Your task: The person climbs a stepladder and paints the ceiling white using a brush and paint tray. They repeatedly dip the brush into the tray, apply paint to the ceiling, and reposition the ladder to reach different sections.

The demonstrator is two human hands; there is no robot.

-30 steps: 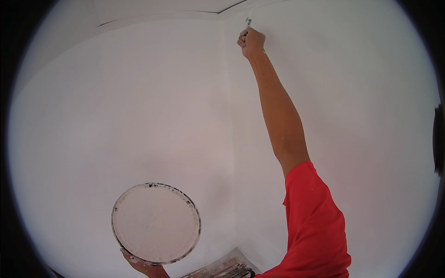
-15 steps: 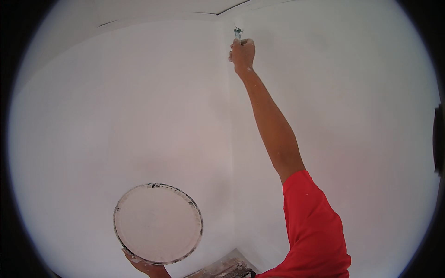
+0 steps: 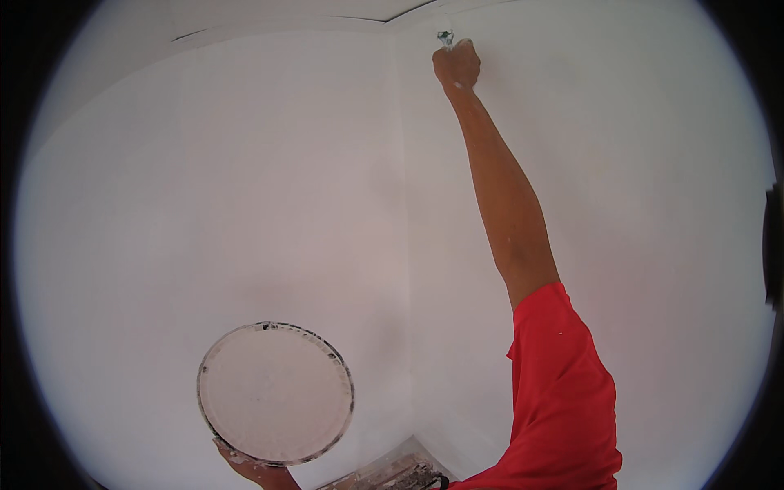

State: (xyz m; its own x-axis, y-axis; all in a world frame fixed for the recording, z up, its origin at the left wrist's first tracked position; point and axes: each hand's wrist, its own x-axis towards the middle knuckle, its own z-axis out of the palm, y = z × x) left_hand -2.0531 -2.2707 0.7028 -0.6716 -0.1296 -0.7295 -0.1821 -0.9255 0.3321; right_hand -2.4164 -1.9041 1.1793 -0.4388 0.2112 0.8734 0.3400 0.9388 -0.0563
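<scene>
My right hand [image 3: 456, 64], at the end of a raised arm in a red sleeve, is closed on a small tool [image 3: 445, 38], perhaps a brush, held high against the white wall [image 3: 604, 163], just right of the corner and below the ceiling edge. Only the tool's metal-looking part shows; whether it touches the wall I cannot tell. At lower left, my left hand [image 3: 249, 465] grips a round, pale container [image 3: 275, 392] with a dark, paint-crusted rim from underneath; most of its fingers are hidden by it.
A second white wall [image 3: 212, 204] meets the first at a vertical corner. The ceiling [image 3: 269, 16] has dark cracks or gaps along its edge. At the bottom centre, below me, is a grey, paint-smeared flat surface [image 3: 384, 469], partly cut off by the frame.
My right hand with the tool dipped down and left half a second ago, then rose up and right, now slightly right of where it started. The container shifted only slightly.
</scene>
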